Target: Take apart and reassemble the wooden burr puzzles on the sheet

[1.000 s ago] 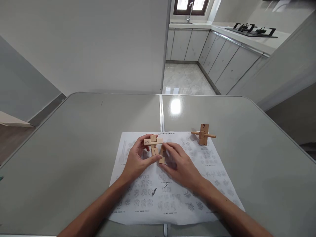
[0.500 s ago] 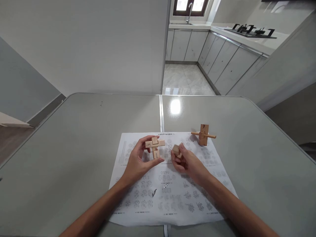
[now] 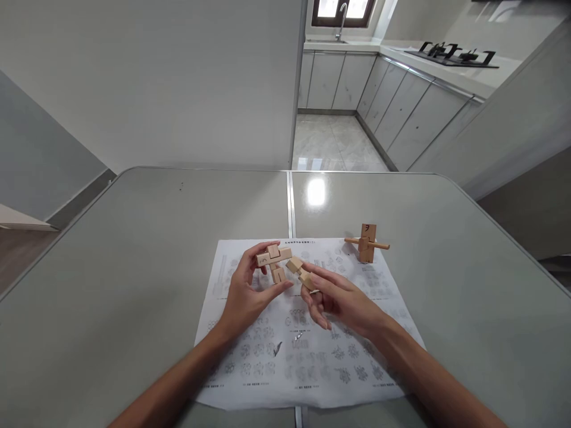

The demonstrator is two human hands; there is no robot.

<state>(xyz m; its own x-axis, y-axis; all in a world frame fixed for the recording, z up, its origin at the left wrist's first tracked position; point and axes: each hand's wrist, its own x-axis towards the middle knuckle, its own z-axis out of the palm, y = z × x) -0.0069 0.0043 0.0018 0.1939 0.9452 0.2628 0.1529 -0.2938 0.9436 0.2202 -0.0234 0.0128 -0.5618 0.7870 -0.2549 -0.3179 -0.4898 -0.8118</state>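
We are working over a printed sheet (image 3: 276, 397), which is lying on a pale grey tabletop (image 3: 169, 238) and covering part of its centre seam. Our left hand (image 3: 245, 291) is holding a cross of joined wooden pieces (image 3: 273, 257) above the sheet's far half, a little left of its middle. The thumb is reaching along the near side and the other fingers are curling behind, all closing on the wood; dark marks are showing on two of the pieces. Our right hand (image 3: 343, 295) is pinching a notched wooden block (image 3: 295, 265) above the sheet's far half, around its middle. That block is slanting, its free end pointing towards the cross, and we cannot tell whether the two are touching. A darker wooden assembly (image 3: 367, 252), with a rod running crosswise over its upright plank, is standing on the sheet's far right corner. Two small scraps (image 3: 277, 348) are lying on the sheet's near half, close to its middle. Well beyond the sheet, a tap (image 3: 343, 21) is rising by a window, and a stove (image 3: 452, 58) is sitting farther right.
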